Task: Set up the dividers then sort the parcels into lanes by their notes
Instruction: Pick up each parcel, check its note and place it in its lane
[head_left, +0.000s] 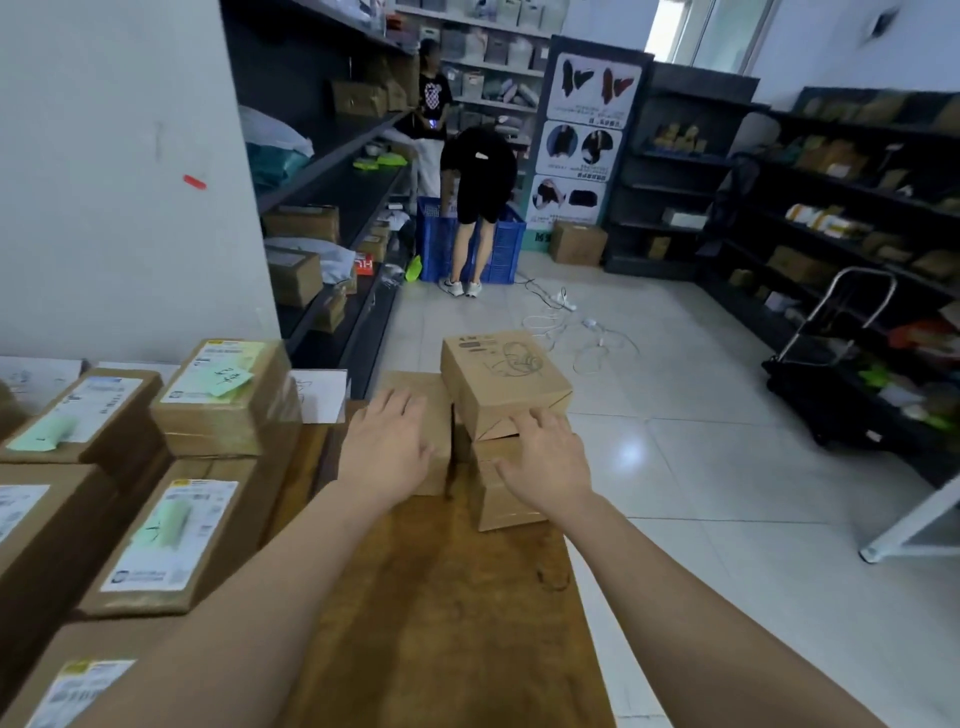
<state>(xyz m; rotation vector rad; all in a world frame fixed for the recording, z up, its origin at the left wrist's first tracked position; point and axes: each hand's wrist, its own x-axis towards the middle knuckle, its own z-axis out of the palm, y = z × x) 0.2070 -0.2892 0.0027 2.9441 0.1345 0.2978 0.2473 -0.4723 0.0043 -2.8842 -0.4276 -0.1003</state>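
- Notes left hand (387, 449) at centre frame, palm down, fingers straight and spread, flat on top of plain brown box (434, 387).
- Notes right hand (545, 462) just right of it, fingers loosely spread, laid on lower box (498, 506) of a two-high stack; fingertips touch the front of headphone-printed box (501, 379) on top.
- Puts plain box and stack just beside each other at far end of wooden table (441, 597).
- Finds labelled parcels (171, 545) packed along left edge of frame, several with a green note (228, 382) on the label; writing too small to read.
- Records, upper centre, person (480, 176) bent over blue crate (498, 249); second person (434, 98) behind, by dark shelves (332, 171); platform trolley (831, 353) at right.
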